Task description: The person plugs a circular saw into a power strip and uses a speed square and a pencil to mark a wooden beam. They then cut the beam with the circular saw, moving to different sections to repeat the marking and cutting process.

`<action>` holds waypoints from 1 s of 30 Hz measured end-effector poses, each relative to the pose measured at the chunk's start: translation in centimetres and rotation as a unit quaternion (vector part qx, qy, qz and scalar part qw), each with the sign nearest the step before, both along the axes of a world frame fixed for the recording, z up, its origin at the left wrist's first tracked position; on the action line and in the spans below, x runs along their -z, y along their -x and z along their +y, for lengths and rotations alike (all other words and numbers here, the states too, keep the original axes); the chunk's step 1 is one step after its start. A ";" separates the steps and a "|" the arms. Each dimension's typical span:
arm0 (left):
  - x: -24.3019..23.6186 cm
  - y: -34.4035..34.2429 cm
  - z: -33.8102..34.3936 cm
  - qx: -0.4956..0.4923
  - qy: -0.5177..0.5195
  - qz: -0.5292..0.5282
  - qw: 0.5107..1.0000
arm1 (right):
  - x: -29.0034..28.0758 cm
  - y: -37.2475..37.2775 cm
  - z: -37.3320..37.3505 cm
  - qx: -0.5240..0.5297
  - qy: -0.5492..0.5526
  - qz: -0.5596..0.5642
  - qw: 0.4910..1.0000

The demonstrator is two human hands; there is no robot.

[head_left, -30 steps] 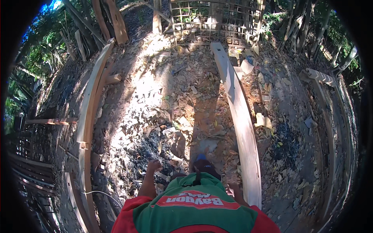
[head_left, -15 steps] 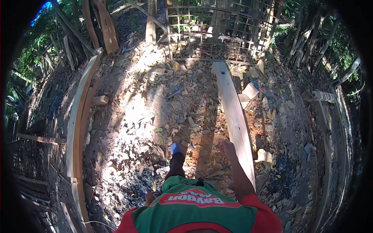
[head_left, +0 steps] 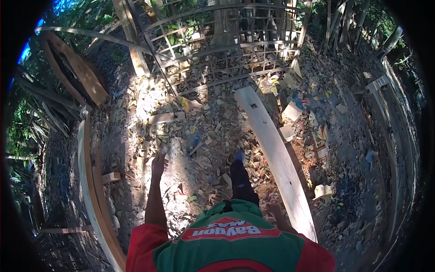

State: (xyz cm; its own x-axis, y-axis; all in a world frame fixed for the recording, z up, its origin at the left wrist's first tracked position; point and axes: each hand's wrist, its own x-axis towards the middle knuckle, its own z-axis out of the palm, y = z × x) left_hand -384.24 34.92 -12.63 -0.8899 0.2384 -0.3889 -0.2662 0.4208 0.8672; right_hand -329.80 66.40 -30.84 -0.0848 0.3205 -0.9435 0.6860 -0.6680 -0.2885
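My left hand [head_left: 159, 163] hangs out ahead over the leaf-strewn ground, holding nothing, its fingers loosely apart. Closer to my body, my right hand [head_left: 274, 210] is low beside the left edge of a long pale wooden beam [head_left: 276, 158]; its fingers are too dark and small to read. That beam lies on the ground to my right, with a square hole cut near its far end. One dark-trousered leg with a bluish shoe [head_left: 239, 156] is stretched forward between my hands.
Long timbers [head_left: 86, 181] lie at the left, with a short wood block [head_left: 111, 177] beside them. Ahead stands a lattice fence panel [head_left: 217, 59]. Wood offcuts [head_left: 293, 111] and a light scrap [head_left: 322, 191] lie right of the beam. A split log [head_left: 74, 68] leans at far left.
My left arm has swung forward and my right hand has drawn back toward my body. The other leg is now in front, and the fence and beam sit nearer, with the view turned somewhat.
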 end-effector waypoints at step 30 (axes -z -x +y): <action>11.6 64.0 78.7 0.528 0.224 -0.168 0.802 | -6.0 57.1 22.5 0.707 -0.123 0.146 0.681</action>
